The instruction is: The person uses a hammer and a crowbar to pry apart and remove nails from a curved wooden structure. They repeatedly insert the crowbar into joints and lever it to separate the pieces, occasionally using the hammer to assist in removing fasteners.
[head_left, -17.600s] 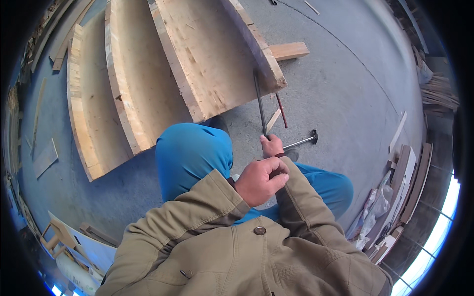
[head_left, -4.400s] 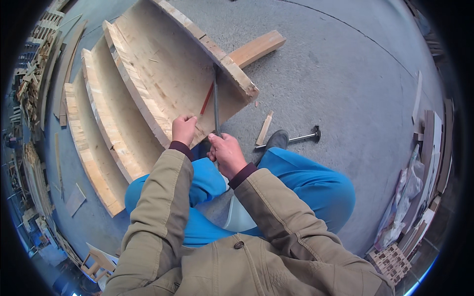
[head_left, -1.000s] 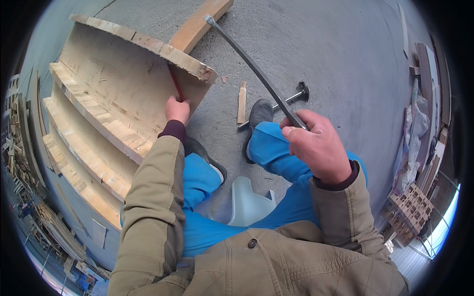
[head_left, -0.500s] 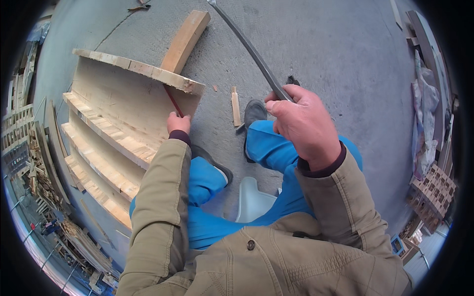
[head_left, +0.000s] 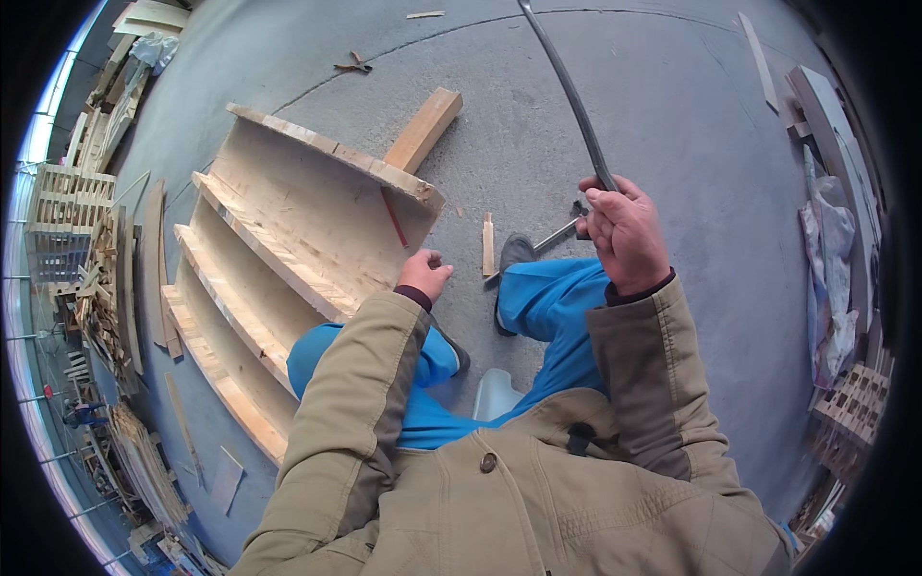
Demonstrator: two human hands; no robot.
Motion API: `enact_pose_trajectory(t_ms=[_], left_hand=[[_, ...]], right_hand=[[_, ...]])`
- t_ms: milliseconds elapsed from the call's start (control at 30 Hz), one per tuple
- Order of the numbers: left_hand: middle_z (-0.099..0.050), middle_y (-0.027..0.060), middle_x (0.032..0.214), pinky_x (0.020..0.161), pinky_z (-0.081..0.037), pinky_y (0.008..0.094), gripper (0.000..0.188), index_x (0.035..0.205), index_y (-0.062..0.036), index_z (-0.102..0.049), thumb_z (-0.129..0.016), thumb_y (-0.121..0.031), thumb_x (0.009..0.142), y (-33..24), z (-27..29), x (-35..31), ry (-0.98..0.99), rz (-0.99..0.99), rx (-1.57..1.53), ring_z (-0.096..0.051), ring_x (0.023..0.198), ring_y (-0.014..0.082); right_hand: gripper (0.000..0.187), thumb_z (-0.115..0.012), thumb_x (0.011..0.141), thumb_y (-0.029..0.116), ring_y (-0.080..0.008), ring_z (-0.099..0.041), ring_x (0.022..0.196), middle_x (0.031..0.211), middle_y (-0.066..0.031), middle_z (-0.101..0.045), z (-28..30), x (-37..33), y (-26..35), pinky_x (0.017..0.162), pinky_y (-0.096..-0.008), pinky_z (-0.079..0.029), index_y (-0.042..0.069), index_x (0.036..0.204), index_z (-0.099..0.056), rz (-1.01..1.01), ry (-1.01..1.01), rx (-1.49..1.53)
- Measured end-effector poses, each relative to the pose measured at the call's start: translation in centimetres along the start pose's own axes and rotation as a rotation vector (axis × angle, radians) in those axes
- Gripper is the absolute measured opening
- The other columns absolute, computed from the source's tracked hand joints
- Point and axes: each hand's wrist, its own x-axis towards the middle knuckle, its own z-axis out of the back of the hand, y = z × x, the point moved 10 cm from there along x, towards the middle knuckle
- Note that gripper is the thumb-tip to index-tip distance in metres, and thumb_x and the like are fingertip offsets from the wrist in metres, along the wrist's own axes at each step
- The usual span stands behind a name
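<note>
One metal bar (head_left: pixel 575 99), grey floor (head_left: pixel 691 173), lumber (head_left: pixel 142 453) piled left

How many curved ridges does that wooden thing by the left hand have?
4 show: the first ridge, by the red rod; the second ridge and third ridge, going left; then the leftmost ridge. The left knee may hide part of one.

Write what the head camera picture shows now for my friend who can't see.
A person's right hand grips a long dark metal bar, and the left hand is near a thin red bar by a ribbed wooden structure. A hammer lies by the right shoe.
</note>
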Motion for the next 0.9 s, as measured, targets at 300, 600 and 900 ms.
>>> enact_pose_trajectory(t_ms=[300,600,900], left_hand=[[-0.069,0.0064,0.101,0.079,-0.053,0.0239,0.022,0.113,0.0021,-0.065,-0.068,-0.004,0.092,-7.9,20.2,-14.8,-0.494,-0.534,-0.633,-0.064,0.088,0.0109],[-0.068,0.007,0.092,0.064,-0.05,0.0233,0.025,0.108,0.0019,-0.066,-0.072,-0.007,0.085,24.5,15.9,-24.0,-0.434,0.363,-0.575,-0.062,0.079,0.0104],[-0.071,0.0109,0.099,0.074,-0.055,0.0345,0.032,0.115,-0.0001,-0.064,-0.07,-0.019,0.09,27.6,-6.3,-30.8,0.415,0.4,0.015,-0.068,0.086,0.0205]], right_hand=[[0.014,-0.058,0.092,0.006,-0.0065,-0.034,0.043,0.055,0.0054,-0.039,14.9,-13.4,4.0,0.056,-0.0287,-0.044,-0.004,0.102,-0.059,0.132,-0.323,-0.208],[0.007,-0.057,0.089,0.005,-0.0097,-0.031,0.043,0.055,0.0049,-0.034,28.1,-24.6,-7.6,0.052,-0.0338,-0.042,0.0,0.093,-0.058,-0.218,-0.64,-0.166],[0.011,-0.056,0.09,0.007,-0.0096,-0.028,0.043,0.054,0.006,-0.032,27.5,-19.7,-4.1,0.056,-0.0336,-0.042,-0.001,0.097,-0.058,-0.205,-0.576,-0.23]])
